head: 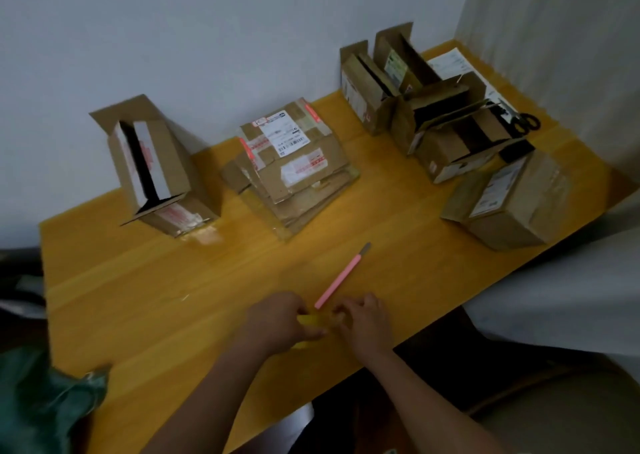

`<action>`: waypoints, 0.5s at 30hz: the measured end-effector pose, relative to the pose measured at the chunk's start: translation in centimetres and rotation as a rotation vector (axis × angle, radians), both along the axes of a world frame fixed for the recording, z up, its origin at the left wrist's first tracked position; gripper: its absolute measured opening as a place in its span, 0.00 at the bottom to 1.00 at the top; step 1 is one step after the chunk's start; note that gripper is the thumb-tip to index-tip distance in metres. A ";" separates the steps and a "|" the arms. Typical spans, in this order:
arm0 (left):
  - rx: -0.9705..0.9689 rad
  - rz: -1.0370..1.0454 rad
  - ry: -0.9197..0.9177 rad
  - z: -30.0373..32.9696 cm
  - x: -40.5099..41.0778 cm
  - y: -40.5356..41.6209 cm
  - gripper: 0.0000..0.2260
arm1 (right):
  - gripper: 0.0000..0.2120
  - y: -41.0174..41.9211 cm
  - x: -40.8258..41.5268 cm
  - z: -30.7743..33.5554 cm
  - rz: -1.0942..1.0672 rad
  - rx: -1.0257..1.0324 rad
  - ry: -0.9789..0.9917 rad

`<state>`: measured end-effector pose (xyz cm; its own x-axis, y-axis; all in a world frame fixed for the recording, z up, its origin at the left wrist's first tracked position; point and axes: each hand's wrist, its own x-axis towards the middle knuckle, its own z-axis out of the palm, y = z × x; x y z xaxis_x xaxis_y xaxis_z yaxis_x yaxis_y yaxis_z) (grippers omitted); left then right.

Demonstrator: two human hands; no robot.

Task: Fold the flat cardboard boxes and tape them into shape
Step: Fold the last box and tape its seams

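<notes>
Tape roll (309, 325): a yellowish, see-through roll, blurred, held low between both hands at the near edge of the table. It seems to be packing tape, though the blur leaves this uncertain.
Left hand (277, 322): fingers curled round the left side of the roll, steadying it.
Right hand (363, 322): fingertips bent and pinching at the right side of the roll, apparently picking for the loose end.
Step in hand: judged to be freeing the tape end before any box is sealed.
Doing it well: hold the roll firm with the left hand, lift the end with a nail, and peel slowly and straight so the strip does not split or stick to itself.
Pink utility knife (343, 277): lies just beyond the right hand, pointing away and rightward, blade end far; handy for cutting, so keep fingers off that tip.
Flat cardboard stack (294, 176): well beyond both hands, centre of the table, unfolded, with shipping labels.
Folded box, left (156, 173): far beyond the left hand, standing open, tilted.
Folded boxes, right (443, 117): a cluster far beyond the right hand, flaps up.
Closed box (512, 204): to the right, beyond the right hand.
Scissors (519, 121): black handles, behind the cluster.
Table (138, 297): yellow wood, against a white wall.
</notes>
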<state>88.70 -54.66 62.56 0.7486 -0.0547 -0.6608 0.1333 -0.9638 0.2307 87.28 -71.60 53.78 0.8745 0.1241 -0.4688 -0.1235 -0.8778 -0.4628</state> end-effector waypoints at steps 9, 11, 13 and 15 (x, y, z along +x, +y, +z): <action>-0.194 0.048 -0.012 -1.3 -0.3 1.9 0.22 | 0.12 1.2 -0.3 -0.6 0.173 -0.109 -0.016; -0.256 0.036 0.004 -1.1 0.1 2.2 0.19 | 0.09 0.8 -0.2 -0.4 0.182 -0.073 0.005; -0.303 0.015 -0.009 -0.6 0.7 2.2 0.19 | 0.07 0.0 0.3 -0.1 0.183 0.002 0.027; -0.352 -0.002 -0.018 0.4 1.7 1.6 0.19 | 0.05 -1.1 1.0 0.8 0.154 0.111 0.052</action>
